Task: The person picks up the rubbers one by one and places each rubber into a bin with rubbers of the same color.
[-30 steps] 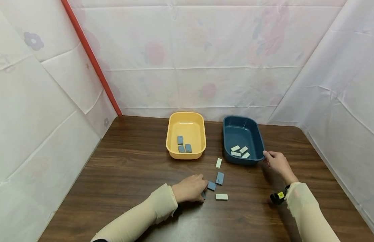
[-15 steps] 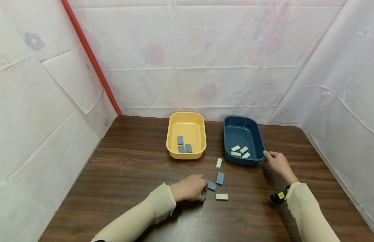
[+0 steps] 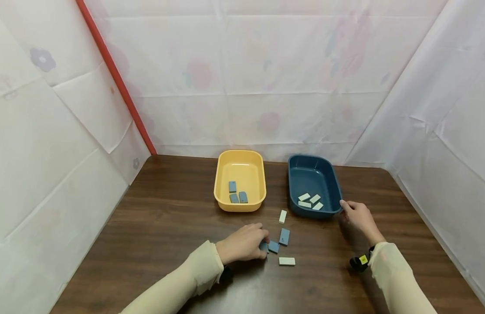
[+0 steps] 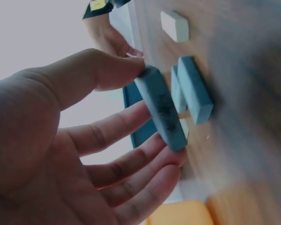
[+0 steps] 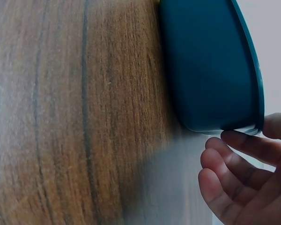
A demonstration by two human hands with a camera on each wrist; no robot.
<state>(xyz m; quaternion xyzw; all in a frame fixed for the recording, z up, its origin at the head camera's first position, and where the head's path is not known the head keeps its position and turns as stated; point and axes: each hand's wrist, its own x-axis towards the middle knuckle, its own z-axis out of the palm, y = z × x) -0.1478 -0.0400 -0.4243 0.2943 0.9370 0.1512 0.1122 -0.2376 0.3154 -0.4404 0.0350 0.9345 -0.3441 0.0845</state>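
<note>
My left hand point(image 3: 244, 243) pinches a blue-grey eraser point(image 4: 161, 108) between thumb and fingertips. In the left wrist view this eraser carries a dark smudge and is tilted. Just right of that hand lie two more blue-grey erasers point(image 3: 284, 237) close together on the table. A white eraser point(image 3: 283, 216) lies beyond them, and another white eraser point(image 3: 286, 261) is nearer to me. With thumb and forefinger my right hand point(image 3: 360, 220) pinches the rim of the dark blue bin point(image 5: 210, 65) at its near right corner; its other fingers are loosely bent below.
Several white erasers point(image 3: 304, 204) lie in the dark blue bin's near end. To its left stands a yellow bin point(image 3: 240, 208) with three blue-grey erasers point(image 3: 243, 197) inside. Both stand toward the back of the brown wooden table point(image 3: 167, 218), with white sheeting point(image 3: 171, 117) behind and at the sides.
The head view has tilted up slightly, so the scene sits lower. My left hand has risen a little relative to the table with the blue-grey eraser. My right hand stays at the bin's rim.
</note>
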